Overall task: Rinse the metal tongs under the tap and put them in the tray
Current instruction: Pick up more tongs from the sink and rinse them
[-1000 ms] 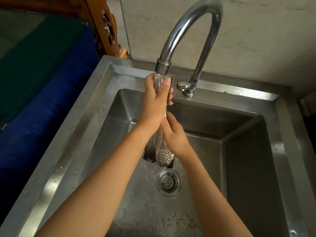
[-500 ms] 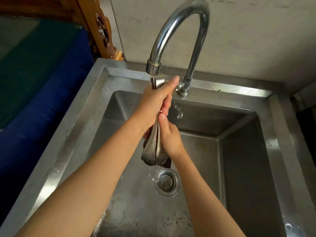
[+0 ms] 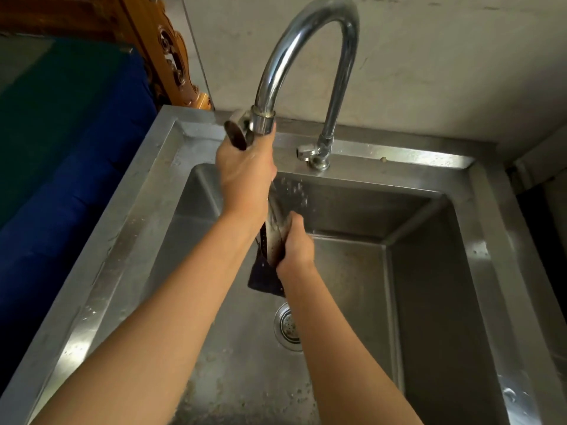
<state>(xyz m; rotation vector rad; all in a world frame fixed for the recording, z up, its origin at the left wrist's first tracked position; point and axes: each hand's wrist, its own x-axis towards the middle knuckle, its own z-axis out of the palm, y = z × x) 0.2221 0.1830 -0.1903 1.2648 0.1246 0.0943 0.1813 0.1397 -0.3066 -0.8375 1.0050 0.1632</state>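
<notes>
- The metal tongs [image 3: 274, 228] hang nearly upright directly under the tap [image 3: 264, 121], over the sink [image 3: 478, 240] basin; the hinge end pokes up just left of the tap's outlet, the scoop ends point down toward the drain [image 3: 288, 328] well below the tap.
- Risk: wet steel is likely slippery; if either grip loosens, the tongs could drop past the tap into the basin and clatter near the drain.
- Risk: the hinge end sits very close to the tap's outlet; a lift could knock metal against it; water already sprays off the tongs to the right below the tap.
- No tray is in view; I judge the rinse unfinished.
- The left hand [image 3: 245, 170], just below the tap's outlet, has fingers curled closed round the upper handles.
- The right hand [image 3: 296, 243], lower beneath the tap, wraps closed round the lower arms; the fingertips are hidden.
</notes>
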